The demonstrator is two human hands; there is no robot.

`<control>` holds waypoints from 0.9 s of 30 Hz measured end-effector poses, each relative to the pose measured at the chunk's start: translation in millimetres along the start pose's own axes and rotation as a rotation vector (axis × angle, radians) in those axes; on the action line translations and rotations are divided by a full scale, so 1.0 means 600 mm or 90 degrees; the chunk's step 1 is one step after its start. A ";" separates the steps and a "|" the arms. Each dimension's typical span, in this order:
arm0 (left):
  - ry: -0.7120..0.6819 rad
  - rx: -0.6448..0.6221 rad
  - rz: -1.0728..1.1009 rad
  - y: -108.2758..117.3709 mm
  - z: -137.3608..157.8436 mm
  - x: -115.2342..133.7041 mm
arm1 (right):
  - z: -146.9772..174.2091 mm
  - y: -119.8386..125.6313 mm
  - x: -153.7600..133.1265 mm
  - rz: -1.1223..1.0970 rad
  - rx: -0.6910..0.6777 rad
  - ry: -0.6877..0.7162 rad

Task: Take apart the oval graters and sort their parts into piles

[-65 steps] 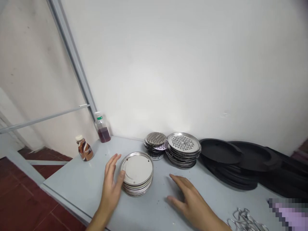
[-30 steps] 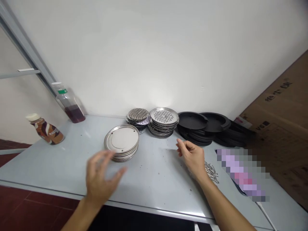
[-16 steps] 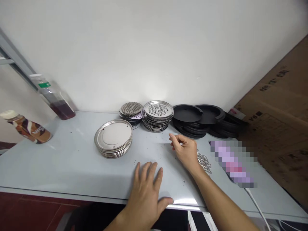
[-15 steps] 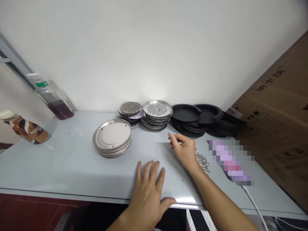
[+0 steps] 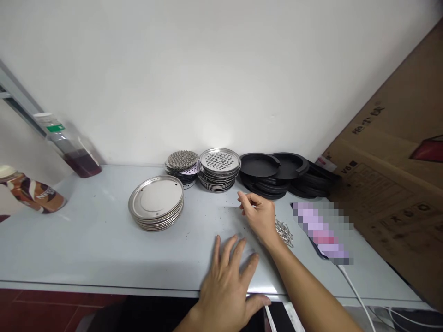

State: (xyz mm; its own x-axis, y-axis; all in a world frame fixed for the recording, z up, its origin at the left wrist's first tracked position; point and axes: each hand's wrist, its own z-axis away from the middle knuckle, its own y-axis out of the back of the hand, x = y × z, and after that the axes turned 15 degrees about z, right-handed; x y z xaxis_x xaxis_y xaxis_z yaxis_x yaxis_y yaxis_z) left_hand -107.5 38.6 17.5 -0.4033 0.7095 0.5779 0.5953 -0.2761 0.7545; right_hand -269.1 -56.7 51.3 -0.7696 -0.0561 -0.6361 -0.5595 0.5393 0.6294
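Note:
Near the table's front edge, my left hand (image 5: 229, 286) lies palm down with its fingers spread. My right hand (image 5: 260, 217) is curled closed over the table, thumb against fingers; whatever it may hold is hidden. Beside it, partly covered by the wrist, is a small heap of bent metal wire pieces (image 5: 284, 233). Left of my hands stands a stack of round metal plates (image 5: 157, 196), the top one with small holes near its rim. Farther back are a stack of round grater discs (image 5: 220, 160) and a second stack topped by a rough spiked disc (image 5: 182, 159).
Black round trays (image 5: 260, 165) are stacked against the wall. A pixelated phone-like object (image 5: 321, 233) with a white cable (image 5: 356, 290) lies to the right, before a large cardboard box (image 5: 391, 184). At left stand a dark-liquid bottle (image 5: 81, 161) and a brown drink bottle (image 5: 38, 191).
My left hand has shifted to the right, closer to my right forearm, fingers still spread. My right hand keeps its closed shape. The whole view has turned slightly right.

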 end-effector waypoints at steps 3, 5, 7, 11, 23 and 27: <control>-0.019 0.005 -0.017 0.000 -0.002 0.001 | -0.001 -0.001 0.001 0.004 0.001 -0.005; -0.049 0.006 -0.027 -0.001 -0.001 0.000 | -0.001 -0.002 0.002 0.004 -0.001 -0.007; -0.094 0.026 -0.032 -0.008 0.004 -0.003 | 0.000 -0.003 0.003 0.001 -0.006 -0.004; -0.184 0.143 -0.035 -0.034 0.014 -0.006 | 0.001 -0.002 0.004 0.004 -0.007 -0.001; -0.232 0.303 0.063 -0.065 0.030 0.005 | -0.001 -0.004 0.005 -0.004 -0.004 0.003; -0.204 0.308 0.061 -0.061 0.030 0.008 | -0.001 -0.004 0.005 -0.010 -0.002 0.005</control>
State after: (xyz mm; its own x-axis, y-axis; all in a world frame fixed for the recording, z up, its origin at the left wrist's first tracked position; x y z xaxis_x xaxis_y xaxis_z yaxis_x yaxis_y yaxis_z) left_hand -118.9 63.6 -12.9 -0.1475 0.8773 0.4568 0.8985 -0.0742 0.4326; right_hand -270.3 -58.8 48.1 -0.7634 -0.0710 -0.6420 -0.5721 0.5358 0.6210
